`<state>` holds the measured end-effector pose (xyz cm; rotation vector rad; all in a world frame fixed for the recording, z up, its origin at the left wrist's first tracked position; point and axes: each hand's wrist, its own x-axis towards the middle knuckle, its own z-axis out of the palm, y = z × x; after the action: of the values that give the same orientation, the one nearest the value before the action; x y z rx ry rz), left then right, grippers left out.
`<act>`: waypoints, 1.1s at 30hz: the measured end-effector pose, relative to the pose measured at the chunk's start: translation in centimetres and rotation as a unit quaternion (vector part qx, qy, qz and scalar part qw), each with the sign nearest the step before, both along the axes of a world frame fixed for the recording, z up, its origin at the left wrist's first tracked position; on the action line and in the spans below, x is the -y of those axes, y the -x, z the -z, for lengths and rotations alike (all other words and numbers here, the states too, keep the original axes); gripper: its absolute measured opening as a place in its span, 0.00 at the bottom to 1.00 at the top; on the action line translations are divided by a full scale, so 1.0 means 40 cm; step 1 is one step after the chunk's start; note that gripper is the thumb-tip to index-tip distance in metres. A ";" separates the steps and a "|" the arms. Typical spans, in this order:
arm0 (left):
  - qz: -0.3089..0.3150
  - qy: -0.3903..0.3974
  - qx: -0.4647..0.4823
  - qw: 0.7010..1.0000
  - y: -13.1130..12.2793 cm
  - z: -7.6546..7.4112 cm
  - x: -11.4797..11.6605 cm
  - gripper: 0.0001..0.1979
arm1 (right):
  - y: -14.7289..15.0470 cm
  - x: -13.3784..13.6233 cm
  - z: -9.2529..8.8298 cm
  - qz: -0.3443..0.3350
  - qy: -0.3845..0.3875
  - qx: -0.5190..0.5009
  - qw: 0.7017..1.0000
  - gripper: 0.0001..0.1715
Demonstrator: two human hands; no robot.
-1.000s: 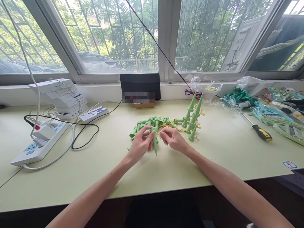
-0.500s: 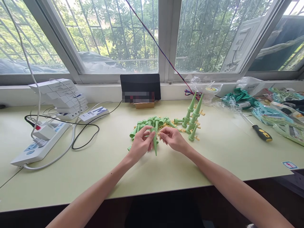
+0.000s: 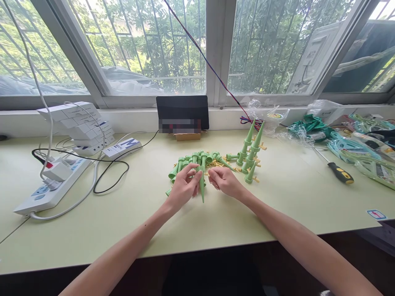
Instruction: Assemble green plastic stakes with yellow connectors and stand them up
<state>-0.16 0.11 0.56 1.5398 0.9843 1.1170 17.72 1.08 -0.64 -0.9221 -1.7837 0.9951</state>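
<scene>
Between the thumb and fingers of my left hand is a green plastic watering spike, its tip pointing down toward me. My right hand is closed in a pinch just right of the spike's collar, on a small yellow valve that is mostly hidden by the fingertips. Behind both hands lies a heap of green spikes, with loose yellow valves among them. To the right, stacked green spikes stand tip-up with yellow valves sticking out of their sides.
A screwdriver and bagged goods lie at the right. On the left are a power strip, looping cables and stacked white boxes. A black tablet leans by the window. The table's front edge runs below my forearms.
My right hand's fingers have curled more tightly and turned slightly beside the spike. My left hand and the spike have hardly moved.
</scene>
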 end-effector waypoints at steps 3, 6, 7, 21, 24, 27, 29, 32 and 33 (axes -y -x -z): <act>-0.003 0.004 0.002 1.000 -0.001 -0.003 0.001 0.16 | 0.003 -0.001 0.003 0.003 0.005 -0.015 1.000 0.27; -0.014 0.013 0.011 1.000 -0.002 -0.008 0.002 0.17 | 0.007 -0.002 0.004 0.008 0.005 -0.045 0.999 0.23; -0.019 0.015 0.014 1.000 -0.002 -0.010 0.002 0.17 | 0.008 -0.001 0.003 0.008 0.005 -0.057 0.998 0.21; -0.015 0.023 0.035 0.999 -0.001 -0.008 0.001 0.17 | 0.003 0.001 0.001 0.023 -0.018 -0.057 0.998 0.16; -0.014 0.010 0.022 1.000 -0.001 -0.008 0.002 0.16 | -0.001 0.003 -0.003 0.028 -0.025 -0.034 0.999 0.17; -0.010 0.002 0.016 1.000 0.000 -0.004 0.002 0.16 | -0.003 0.005 -0.005 0.031 -0.029 -0.014 0.999 0.19; -0.007 -0.001 0.014 1.000 0.000 -0.002 0.002 0.16 | -0.004 0.005 -0.004 0.034 -0.033 0.001 0.999 0.21; -0.004 -0.007 0.009 1.000 -0.001 -0.002 0.002 0.16 | -0.004 0.006 -0.004 0.040 -0.039 0.018 0.998 0.24; -0.004 -0.008 0.006 1.000 -0.002 -0.003 0.002 0.16 | -0.003 0.006 -0.004 0.041 -0.039 0.020 0.998 0.25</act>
<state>-0.09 0.02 0.68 1.5414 0.9757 1.1418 17.84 0.84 -0.47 -0.9638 -1.7905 0.8545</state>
